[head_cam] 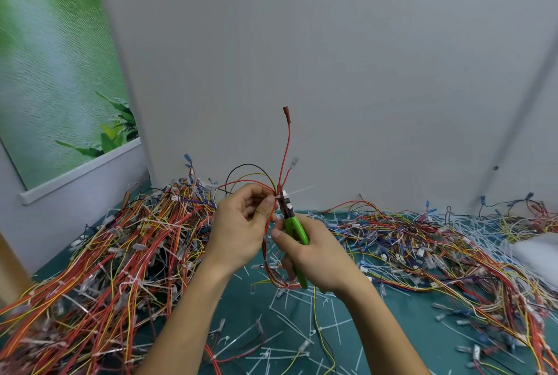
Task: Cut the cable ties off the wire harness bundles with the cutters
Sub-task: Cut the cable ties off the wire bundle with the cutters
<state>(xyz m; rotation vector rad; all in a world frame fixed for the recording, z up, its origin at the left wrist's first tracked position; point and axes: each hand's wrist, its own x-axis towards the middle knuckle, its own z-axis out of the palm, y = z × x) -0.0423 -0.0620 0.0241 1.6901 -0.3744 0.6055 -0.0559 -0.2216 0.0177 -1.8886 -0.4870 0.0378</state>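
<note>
Two wire piles (pixel 120 254) flank a tie-strewn green mat (pixel 241 299); above the gap, the left hand (pixel 238 223) pinches a wire harness bundle (pixel 282 169) at its cable tie (pixel 299 190), the right hand (pixel 317 257) grips green cutters (pixel 294 223) there.

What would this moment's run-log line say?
left hand: holds harness | right hand: grips cutters | cutters: tip at tie | tie: not yet off | table: loose ties, wire piles

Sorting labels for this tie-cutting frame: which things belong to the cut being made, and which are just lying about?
In use: left hand, harness, cable tie, cutters, right hand.
Lying about: left pile, right pile, cut ties, poster.
</note>
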